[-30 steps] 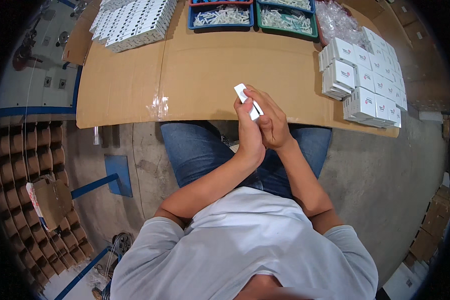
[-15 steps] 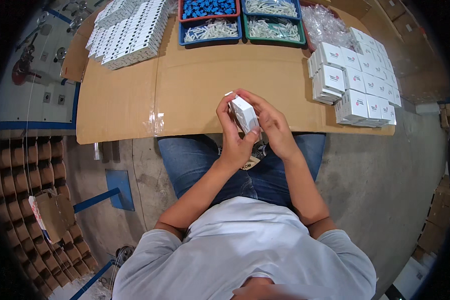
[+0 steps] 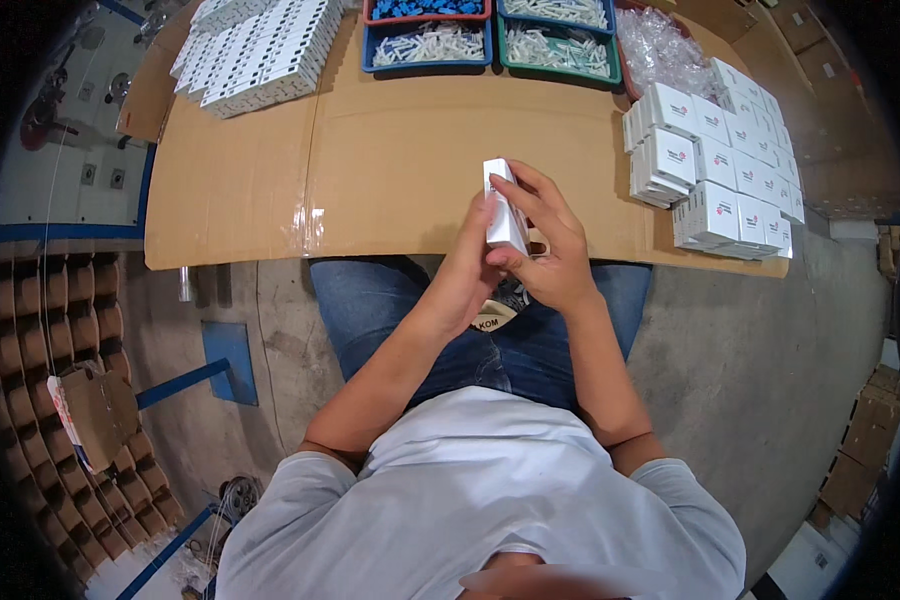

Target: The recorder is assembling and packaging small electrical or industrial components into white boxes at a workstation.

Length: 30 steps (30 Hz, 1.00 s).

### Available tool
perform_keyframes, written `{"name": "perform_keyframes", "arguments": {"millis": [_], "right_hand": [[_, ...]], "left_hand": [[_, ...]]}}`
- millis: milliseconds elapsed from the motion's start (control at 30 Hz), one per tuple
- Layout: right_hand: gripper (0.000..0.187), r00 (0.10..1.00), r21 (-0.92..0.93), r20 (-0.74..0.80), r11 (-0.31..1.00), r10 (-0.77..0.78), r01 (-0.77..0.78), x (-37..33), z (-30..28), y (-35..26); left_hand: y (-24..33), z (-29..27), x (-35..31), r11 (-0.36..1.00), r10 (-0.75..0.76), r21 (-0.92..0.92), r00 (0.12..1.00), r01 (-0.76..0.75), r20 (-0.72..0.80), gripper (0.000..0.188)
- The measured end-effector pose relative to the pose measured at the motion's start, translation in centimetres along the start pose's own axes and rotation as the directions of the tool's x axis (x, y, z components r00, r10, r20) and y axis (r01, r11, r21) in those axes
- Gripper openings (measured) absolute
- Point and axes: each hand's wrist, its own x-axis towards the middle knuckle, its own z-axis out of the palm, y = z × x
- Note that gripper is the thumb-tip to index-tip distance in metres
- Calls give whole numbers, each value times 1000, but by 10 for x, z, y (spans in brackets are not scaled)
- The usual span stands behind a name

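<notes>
A small white box (image 3: 507, 228) is held between my two hands above the table's near edge, its narrow side turned up. My right hand (image 3: 562, 256) grips it, fingers along the far part and thumb at the near end. My left hand (image 3: 464, 266) is pressed against the box's left side, fingers together; part of that hand's contact is hidden by the box. To the right stand stacked white boxes (image 3: 727, 163) of like shape, with small red marks on them.
Cardboard (image 3: 400, 165) covers the table. At the far left are rows of white boxes (image 3: 270, 62). A blue tray (image 3: 426, 68) and a green tray (image 3: 560, 78) at the back hold small white parts, beside clear plastic bags (image 3: 655, 48). A cardboard divider grid (image 3: 30, 400) stands at the left.
The white box has turned from a slant to nearly upright in my view. My right fingers have shifted over its side, and my left fingers no longer wrap its far end.
</notes>
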Motion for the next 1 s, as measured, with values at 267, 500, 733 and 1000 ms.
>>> {"name": "perform_keyframes", "arguments": {"millis": [267, 500, 733, 1000], "right_hand": [[74, 999, -35, 11, 998, -46, 46, 1, 7, 4], [68, 995, -132, 3, 986, -98, 97, -2, 12, 10], [62, 987, -161, -19, 974, -162, 157, -3, 12, 17], [57, 976, -152, -48, 967, -213, 203, -5, 12, 19]], "left_hand": [[-4, 0, 1, 999, 40, -11, 996, -41, -74, 59], [-2, -4, 0, 1000, 2, -27, 1000, -2, -31, 54], [-7, 10, 0, 999, 50, 22, 995, -48, -84, 49], [-12, 17, 2, 988, 154, 49, 980, -149, -127, 46]]}}
